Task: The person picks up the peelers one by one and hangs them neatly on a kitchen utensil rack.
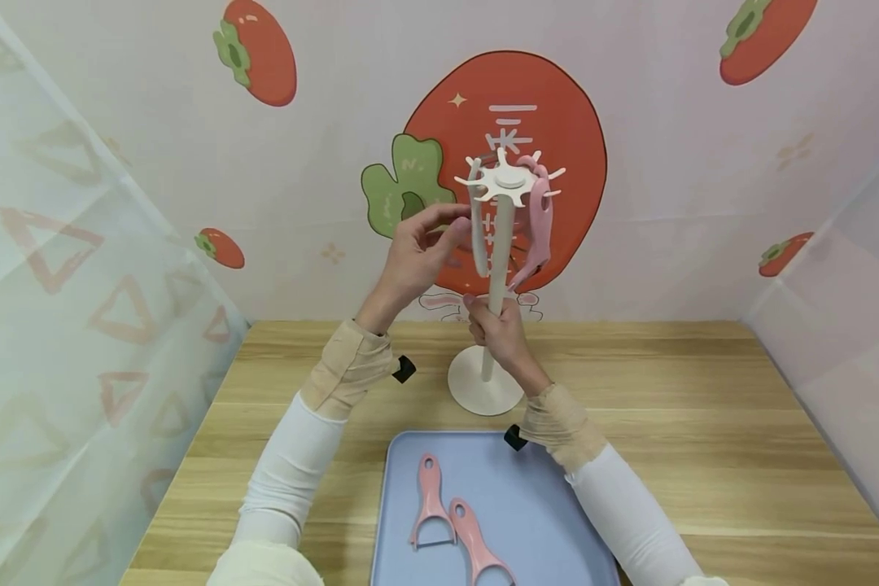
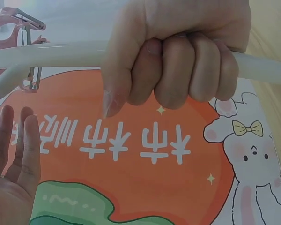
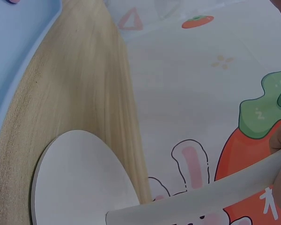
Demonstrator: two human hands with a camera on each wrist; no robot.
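Observation:
A white stand has a hooked top (image 1: 509, 181), a slim pole (image 1: 502, 252) and a round base (image 1: 483, 389). My right hand (image 1: 504, 332) grips the pole below the hooks; in the left wrist view, its fingers (image 2: 175, 70) curl around the pole. From the left side of the top hangs a peeler with a white handle (image 1: 478, 232). Beside that handle is my left hand (image 1: 419, 254). The left wrist view shows its fingers (image 2: 27, 145) extended, with nothing gripped. At least one pink peeler (image 1: 540, 220) hangs on the right side; overlap hides how many.
A blue tray (image 1: 549, 513) lies in front of the stand. On it are two pink peelers, one farther back (image 1: 430, 488) and one nearer (image 1: 470, 533), cut off by the frame. Behind the wooden table (image 1: 703, 423) rises a persimmon-printed backdrop (image 1: 666, 163).

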